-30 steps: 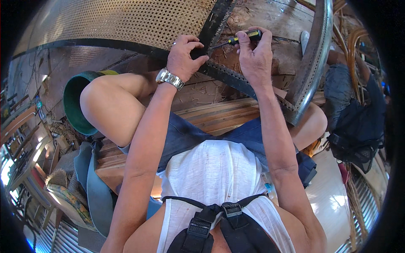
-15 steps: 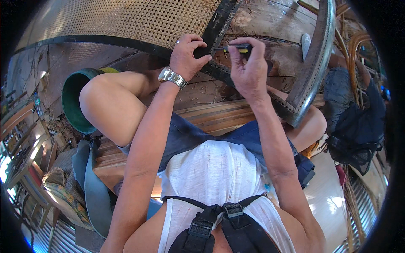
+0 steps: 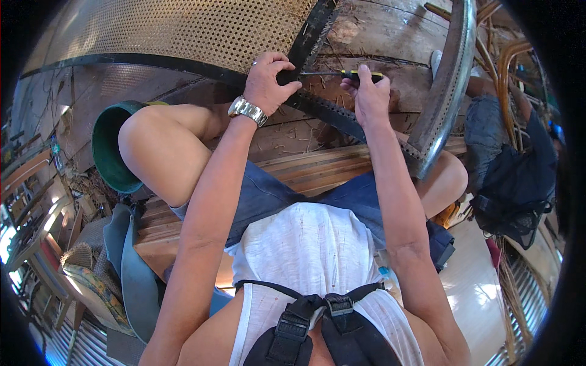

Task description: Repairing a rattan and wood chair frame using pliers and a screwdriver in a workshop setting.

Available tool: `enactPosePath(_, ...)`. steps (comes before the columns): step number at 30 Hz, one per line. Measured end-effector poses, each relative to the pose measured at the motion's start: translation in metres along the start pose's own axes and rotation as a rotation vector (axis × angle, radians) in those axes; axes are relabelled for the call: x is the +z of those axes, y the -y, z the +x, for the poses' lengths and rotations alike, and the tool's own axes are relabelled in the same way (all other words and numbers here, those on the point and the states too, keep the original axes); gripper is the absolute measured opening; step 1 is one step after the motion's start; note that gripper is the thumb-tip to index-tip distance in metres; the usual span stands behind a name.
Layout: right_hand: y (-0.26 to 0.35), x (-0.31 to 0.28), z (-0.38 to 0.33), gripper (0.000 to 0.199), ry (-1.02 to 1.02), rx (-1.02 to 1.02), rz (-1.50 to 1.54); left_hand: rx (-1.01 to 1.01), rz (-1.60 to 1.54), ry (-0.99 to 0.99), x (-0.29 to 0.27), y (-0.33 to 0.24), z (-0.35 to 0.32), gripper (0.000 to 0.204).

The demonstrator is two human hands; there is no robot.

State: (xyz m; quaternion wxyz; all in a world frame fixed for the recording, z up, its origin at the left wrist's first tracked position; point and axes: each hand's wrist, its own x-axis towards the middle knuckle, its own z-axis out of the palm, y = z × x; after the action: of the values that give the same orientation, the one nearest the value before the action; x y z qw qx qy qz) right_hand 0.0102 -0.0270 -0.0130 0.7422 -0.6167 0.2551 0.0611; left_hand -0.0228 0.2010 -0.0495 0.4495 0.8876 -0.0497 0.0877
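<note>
My left hand [image 3: 267, 82], with a metal-band wristwatch [image 3: 248, 111] on its wrist, grips a black frame [image 3: 337, 120] at a corner. Woven cane mesh [image 3: 177, 30] fills the upper left side of that frame, and small holes run along its bars. To the right, my right hand [image 3: 368, 97] is closed round the black and yellow handle of a screwdriver [image 3: 327, 74]. Its thin shaft points left, and the tip meets the frame's edge close to my left fingers. Whether the tip sits in a hole is too small to tell.
A curved, shiny dark frame piece [image 3: 441, 91] with holes leans by my right knee. A green bucket [image 3: 113, 149] stands beside my left knee. Wooden planks [image 3: 378, 30] with loose cane strips lie ahead. Another person's dark clothing [image 3: 513, 183] shows at the right.
My right hand has drawn the screwdriver to the right and slightly down, so more of its shaft shows. The frame pieces have shifted a little left; my left hand keeps its grip.
</note>
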Motion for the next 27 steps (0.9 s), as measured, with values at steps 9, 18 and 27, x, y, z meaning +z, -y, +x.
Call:
enactPosePath(9, 0.007, 0.023, -0.069, 0.030, 0.257, -1.146, -0.767, -0.019, -0.005, 0.016, -0.001, 0.001, -0.002, 0.037)
enactPosePath(18, 0.026, 0.032, -0.038, 0.029, 0.088, -0.504, -0.563, -0.011, 0.050, 0.033, -0.002, 0.002, -0.004, 0.038)
enactPosePath(27, 0.010, 0.004, 0.006, 0.029, 0.005, 0.082, -0.014, 0.011, 0.085, 0.040, -0.003, 0.004, -0.002, 0.039)
